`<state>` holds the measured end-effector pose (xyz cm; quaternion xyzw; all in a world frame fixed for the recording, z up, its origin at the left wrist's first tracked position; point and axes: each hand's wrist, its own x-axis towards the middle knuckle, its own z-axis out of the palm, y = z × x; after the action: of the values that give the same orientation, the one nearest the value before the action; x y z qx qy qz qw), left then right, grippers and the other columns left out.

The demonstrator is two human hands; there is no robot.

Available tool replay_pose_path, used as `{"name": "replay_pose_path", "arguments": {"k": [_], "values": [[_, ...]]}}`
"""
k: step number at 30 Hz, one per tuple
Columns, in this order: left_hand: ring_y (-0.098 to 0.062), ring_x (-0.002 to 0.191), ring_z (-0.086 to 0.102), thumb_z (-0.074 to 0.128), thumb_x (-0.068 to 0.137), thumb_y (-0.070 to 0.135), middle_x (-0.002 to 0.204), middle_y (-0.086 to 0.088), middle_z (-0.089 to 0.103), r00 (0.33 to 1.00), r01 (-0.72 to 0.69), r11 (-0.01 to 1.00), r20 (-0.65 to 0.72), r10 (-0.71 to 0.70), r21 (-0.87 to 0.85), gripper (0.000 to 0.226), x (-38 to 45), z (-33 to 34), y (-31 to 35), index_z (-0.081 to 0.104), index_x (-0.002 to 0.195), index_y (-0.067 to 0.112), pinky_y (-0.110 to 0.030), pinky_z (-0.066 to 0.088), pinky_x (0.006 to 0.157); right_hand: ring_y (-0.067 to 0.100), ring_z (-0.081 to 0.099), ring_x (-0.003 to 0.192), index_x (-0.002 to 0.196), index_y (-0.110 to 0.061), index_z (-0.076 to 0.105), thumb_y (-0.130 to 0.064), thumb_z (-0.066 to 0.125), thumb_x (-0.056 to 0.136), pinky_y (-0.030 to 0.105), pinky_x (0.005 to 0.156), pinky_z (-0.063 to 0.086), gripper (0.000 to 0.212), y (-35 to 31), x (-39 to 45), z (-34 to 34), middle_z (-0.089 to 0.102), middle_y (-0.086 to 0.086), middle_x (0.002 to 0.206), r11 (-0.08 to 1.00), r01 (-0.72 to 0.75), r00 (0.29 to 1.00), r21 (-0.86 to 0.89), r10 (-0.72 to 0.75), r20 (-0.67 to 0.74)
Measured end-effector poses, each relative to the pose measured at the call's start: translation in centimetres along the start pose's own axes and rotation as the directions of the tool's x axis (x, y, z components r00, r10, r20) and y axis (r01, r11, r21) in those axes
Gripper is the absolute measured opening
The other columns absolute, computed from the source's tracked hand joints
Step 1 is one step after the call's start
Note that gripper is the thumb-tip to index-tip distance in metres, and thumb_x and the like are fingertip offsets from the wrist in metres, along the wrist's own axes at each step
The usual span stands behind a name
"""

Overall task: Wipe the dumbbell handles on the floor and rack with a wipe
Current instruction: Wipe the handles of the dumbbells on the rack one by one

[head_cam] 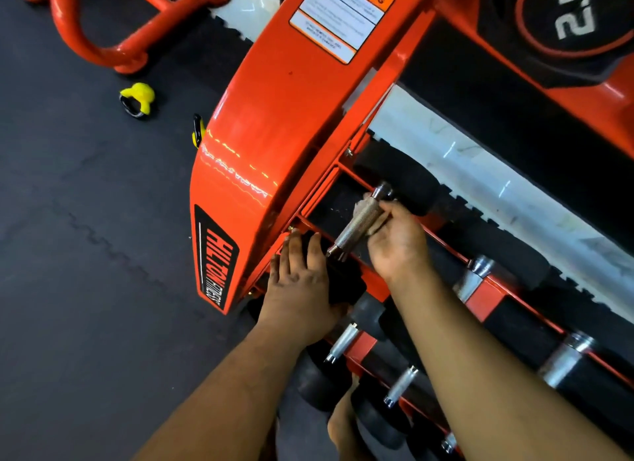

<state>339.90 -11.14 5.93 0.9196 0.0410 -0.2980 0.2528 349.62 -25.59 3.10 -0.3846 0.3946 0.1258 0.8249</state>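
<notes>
now: right hand (398,241) pinches wipe (368,211) around rack dumbbell handle (360,222); left hand (298,289), fingers spread, steadies its head.
left: neighbouring handles (343,340) likely unwiped.

We note on the dark rubber floor (85,220) a yellow clip with a metal ring (137,99), well apart from a curved orange tubular frame (113,45) at upper left, and a pale strip of flooring (480,165) with a toothed edge running beyond it.
</notes>
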Motion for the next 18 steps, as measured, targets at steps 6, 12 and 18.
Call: {"name": "replay_pose_path", "arguments": {"k": [6, 12, 18], "values": [[-0.032, 0.155, -0.017, 0.072, 0.08, 0.063, 0.165, -0.013, -0.023, 0.999, -0.024, 1.0, -0.026, 0.024, 0.003, 0.125, 0.0, 0.0, 0.0, -0.018, 0.157, 0.022, -0.047, -0.007, 0.125, 0.023, 0.067, 0.093, 0.118, -0.011, 0.065, -0.016, 0.072, 0.084, 0.037, 0.089, 0.056, 0.035, -0.2, 0.2, -0.5, 0.067, 0.009, 0.101, 0.996, -0.077, 0.993, -0.037, 0.08, 0.091], [-0.032, 0.155, -0.017, 0.069, 0.081, 0.064, 0.165, -0.015, -0.022, 0.999, -0.03, 0.999, -0.022, 0.031, 0.029, 0.125, -0.2, 0.0, 0.0, -0.018, 0.157, 0.019, -0.047, -0.007, 0.126, 0.018, 0.068, 0.085, 0.111, -0.014, 0.068, -0.01, 0.068, 0.09, 0.034, 0.085, 0.057, 0.021, 1.3, -0.4, 0.1, 0.067, 0.005, 0.092, 0.979, -0.057, 0.997, -0.193, 0.066, 0.041], [-0.032, 0.155, -0.017, 0.068, 0.081, 0.064, 0.165, -0.015, -0.022, 0.999, -0.021, 1.0, -0.027, 0.022, 0.017, 0.123, -0.1, 0.1, 0.1, -0.017, 0.158, 0.019, -0.049, -0.003, 0.127, 0.024, 0.071, 0.102, 0.126, -0.007, 0.062, -0.013, 0.063, 0.094, 0.043, 0.095, 0.053, 0.032, 1.4, -0.7, 0.4, 0.074, 0.012, 0.107, 0.983, 0.078, 0.984, -0.168, -0.102, -0.143]]}}
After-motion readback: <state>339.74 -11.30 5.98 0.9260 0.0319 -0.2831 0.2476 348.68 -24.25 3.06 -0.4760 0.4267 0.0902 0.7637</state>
